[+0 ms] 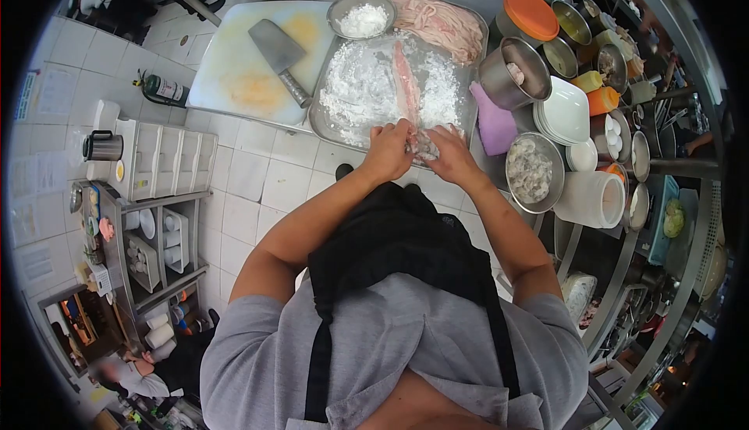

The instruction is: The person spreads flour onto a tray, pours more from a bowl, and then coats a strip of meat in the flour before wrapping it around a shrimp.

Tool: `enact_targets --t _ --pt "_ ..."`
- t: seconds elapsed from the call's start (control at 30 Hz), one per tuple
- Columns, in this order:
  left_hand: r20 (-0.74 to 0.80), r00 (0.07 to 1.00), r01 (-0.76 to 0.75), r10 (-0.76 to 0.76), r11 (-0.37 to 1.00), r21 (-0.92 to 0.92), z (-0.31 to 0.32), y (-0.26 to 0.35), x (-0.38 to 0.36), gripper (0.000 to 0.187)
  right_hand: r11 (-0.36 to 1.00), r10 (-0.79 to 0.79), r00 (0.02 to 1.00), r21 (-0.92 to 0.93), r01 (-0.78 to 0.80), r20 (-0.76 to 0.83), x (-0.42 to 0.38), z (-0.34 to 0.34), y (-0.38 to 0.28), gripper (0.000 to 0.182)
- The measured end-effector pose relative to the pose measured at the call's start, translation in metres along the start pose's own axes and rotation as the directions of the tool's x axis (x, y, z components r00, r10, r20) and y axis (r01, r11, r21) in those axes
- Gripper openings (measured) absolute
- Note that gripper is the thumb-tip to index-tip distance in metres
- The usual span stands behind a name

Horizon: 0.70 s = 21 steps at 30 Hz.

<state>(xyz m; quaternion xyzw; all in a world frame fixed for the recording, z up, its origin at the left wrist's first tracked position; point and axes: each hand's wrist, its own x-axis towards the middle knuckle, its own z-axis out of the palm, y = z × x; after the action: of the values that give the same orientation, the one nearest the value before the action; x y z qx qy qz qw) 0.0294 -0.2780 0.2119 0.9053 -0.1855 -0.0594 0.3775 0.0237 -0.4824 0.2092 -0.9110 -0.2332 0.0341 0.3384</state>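
Both hands (419, 148) pinching floured meat strip (406, 87) end

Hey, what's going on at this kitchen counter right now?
A person in a black apron has both hands, left hand and right hand, on the near end of a long strip of raw meat lying in flour on a metal tray. More strips are piled at the tray's far end beside a bowl of flour. A cleaver rests on the white cutting board.
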Motion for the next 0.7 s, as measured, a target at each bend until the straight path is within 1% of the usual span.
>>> enact_targets --t 0.03,0.1,0.17,0.27,0.33,0.37,0.43,0.47,0.53,0.57,0.63,0.7 --pt "-0.011 1.0 -0.019 0.02 1.0 0.001 -0.001 0.001 -0.001 0.044 1.0 0.0 1.0 0.001 0.0 0.0 0.0 -0.001 0.0 0.041" --pt "-0.02 0.999 -0.039 0.04 0.999 0.022 -0.001 0.001 -0.003 0.042 1.0 0.023 0.997 -0.022 -0.022 0.067 0.001 -0.002 0.001 0.038" --pt "-0.027 0.998 -0.062 0.063 0.997 0.043 0.0 0.0 -0.004 0.041 0.999 0.031 0.996 -0.022 -0.029 0.09 0.003 -0.003 0.002 0.037" --pt "-0.043 0.996 -0.077 0.076 0.997 -0.008 -0.003 0.001 -0.006 0.039 0.999 0.041 0.991 -0.026 -0.037 0.128 0.004 -0.005 0.001 0.036" --pt "-0.12 0.988 -0.11 0.096 0.988 -0.112 -0.004 0.002 -0.007 0.039 0.999 0.043 0.989 -0.03 -0.039 0.143 0.004 -0.005 0.002 0.035" --pt "-0.118 0.988 -0.111 0.097 0.988 -0.112 -0.005 0.002 -0.007 0.039 0.998 0.047 0.989 -0.043 -0.042 0.139 0.004 -0.003 0.004 0.034" --pt "-0.161 0.96 -0.225 0.229 0.973 0.04 -0.009 0.006 -0.007 0.033 0.997 0.053 0.989 -0.054 -0.046 0.136 0.008 -0.006 0.0 0.034" --pt "-0.16 0.96 -0.225 0.228 0.974 0.039 -0.01 0.007 -0.007 0.033 0.998 0.047 0.986 -0.06 -0.038 0.16 0.009 -0.009 0.0 0.033" --pt "-0.042 0.967 -0.238 0.25 0.954 0.183 -0.011 0.005 -0.004 0.025 0.997 0.041 0.982 -0.066 -0.029 0.184 0.013 -0.012 0.001 0.032" --pt "-0.042 0.967 -0.239 0.25 0.954 0.182 -0.011 0.005 -0.002 0.025 0.997 0.028 0.98 -0.079 -0.012 0.196 0.015 -0.01 0.004 0.034" --pt "-0.007 0.96 -0.269 0.279 0.93 0.25 -0.012 0.002 0.001 0.02 0.996 0.015 0.978 -0.093 0.005 0.208 0.013 -0.004 0.01 0.037" --pt "0.002 0.964 -0.257 0.265 0.934 0.248 -0.014 -0.001 0.003 0.02 0.999 -0.046 0.998 -0.026 0.046 0.03 0.009 0.001 0.014 0.044"
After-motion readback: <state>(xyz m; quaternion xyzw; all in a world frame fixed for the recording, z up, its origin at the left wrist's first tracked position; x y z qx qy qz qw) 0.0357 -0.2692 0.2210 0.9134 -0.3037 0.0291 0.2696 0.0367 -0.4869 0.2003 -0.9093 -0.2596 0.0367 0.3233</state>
